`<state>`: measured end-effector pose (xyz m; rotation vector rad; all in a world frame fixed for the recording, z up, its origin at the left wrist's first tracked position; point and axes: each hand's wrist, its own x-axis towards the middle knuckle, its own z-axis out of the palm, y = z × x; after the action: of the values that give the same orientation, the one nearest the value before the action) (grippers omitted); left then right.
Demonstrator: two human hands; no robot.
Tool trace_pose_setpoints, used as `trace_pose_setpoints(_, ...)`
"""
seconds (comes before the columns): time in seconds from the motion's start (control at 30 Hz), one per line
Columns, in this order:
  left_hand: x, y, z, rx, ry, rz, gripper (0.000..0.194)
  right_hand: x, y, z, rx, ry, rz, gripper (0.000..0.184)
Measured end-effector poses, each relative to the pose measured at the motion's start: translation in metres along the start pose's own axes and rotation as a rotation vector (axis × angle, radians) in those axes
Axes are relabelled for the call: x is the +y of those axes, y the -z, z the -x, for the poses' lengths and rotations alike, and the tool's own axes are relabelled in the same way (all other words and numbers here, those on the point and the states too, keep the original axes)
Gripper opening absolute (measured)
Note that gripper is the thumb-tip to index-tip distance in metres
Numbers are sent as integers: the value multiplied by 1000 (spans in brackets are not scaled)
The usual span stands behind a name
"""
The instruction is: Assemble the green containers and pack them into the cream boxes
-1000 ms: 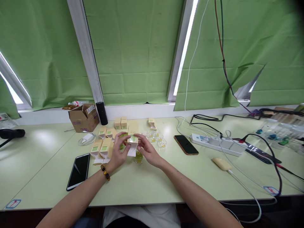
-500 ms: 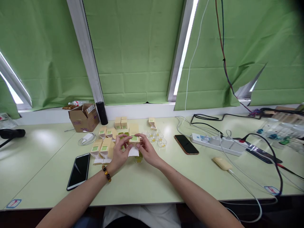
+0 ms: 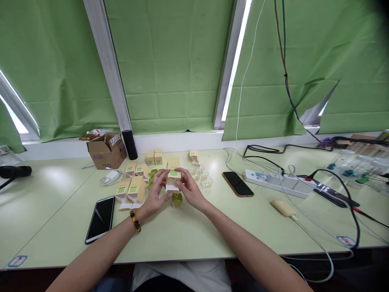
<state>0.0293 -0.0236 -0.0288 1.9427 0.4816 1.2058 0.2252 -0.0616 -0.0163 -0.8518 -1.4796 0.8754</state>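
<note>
Between my left hand [image 3: 157, 194] and my right hand [image 3: 192, 190] is a small cream cardboard box [image 3: 173, 181] with a green label, its flaps standing open. Fingers of both hands grip its sides. Just below it on the table sits a small clear jar [image 3: 176, 200] with yellow-green contents. Several like boxes [image 3: 136, 188] with unfolded flaps stand to the left of my left hand. Green jars [image 3: 153, 172] are partly hidden behind that hand. Beyond my right hand lie several small clear cups [image 3: 206, 181] with yellow bits in them.
Two closed boxes [image 3: 154, 157] and a single box [image 3: 194, 157] stand further back. A phone [image 3: 100, 220] lies at left, another phone [image 3: 238, 184] at right. A power strip [image 3: 279, 184] with tangled cables, a brown carton [image 3: 107, 151] and a black cylinder [image 3: 129, 144] are around.
The box has risen slightly and tilted between my hands, uncovering more of the jar below. My left thumb has moved down off the box's front.
</note>
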Motion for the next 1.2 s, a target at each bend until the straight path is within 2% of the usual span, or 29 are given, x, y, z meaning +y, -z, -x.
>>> trace_pose_setpoints(0.13, 0, -3, -1, 87, 7, 58, 59, 2, -1, 2, -15, 7, 45, 42)
trace_pose_setpoints(0.43, -1, -7, -2, 168, 67, 243, 53, -6, -2, 7, -76, -22, 53, 53)
trace_pose_setpoints(0.6, 0, -7, -3, 221, 87, 226, 47, -3, -1, 8, -121, 3, 74, 57)
trace_pose_setpoints(1.2, -1, -5, -4, 256, 63, 235, 38, -1, -3, 11, -133, 64, 150, 53)
